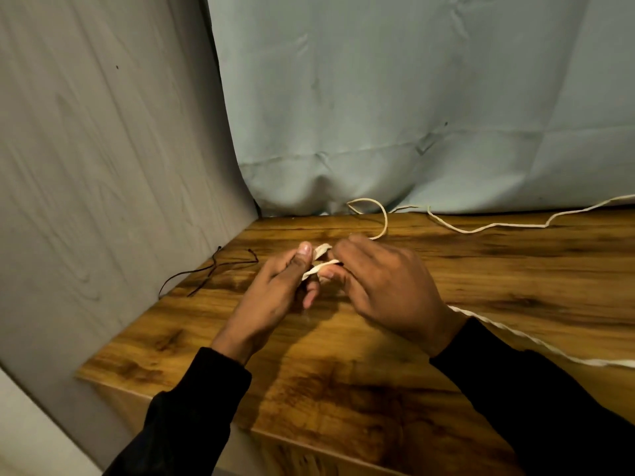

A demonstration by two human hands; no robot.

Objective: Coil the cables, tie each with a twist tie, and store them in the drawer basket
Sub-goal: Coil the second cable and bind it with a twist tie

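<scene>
A long white cable (488,227) snakes along the back of the wooden table (343,389) and loops near the curtain. A folded stretch of this white cable sits between both hands above the table's middle. My left hand (275,297) pinches that fold with thumb and fingers. My right hand (385,286) grips the same cable from the right, fingers curled round it. Another stretch of white cable (536,341) runs out from under my right wrist toward the right edge. Thin dark twist ties (213,269) lie on the table at the left. No drawer basket is in view.
A grey wood-grain panel (103,166) walls off the left side. A pale blue curtain (412,97) hangs behind the table. The table's front left corner (82,374) lies near my left sleeve.
</scene>
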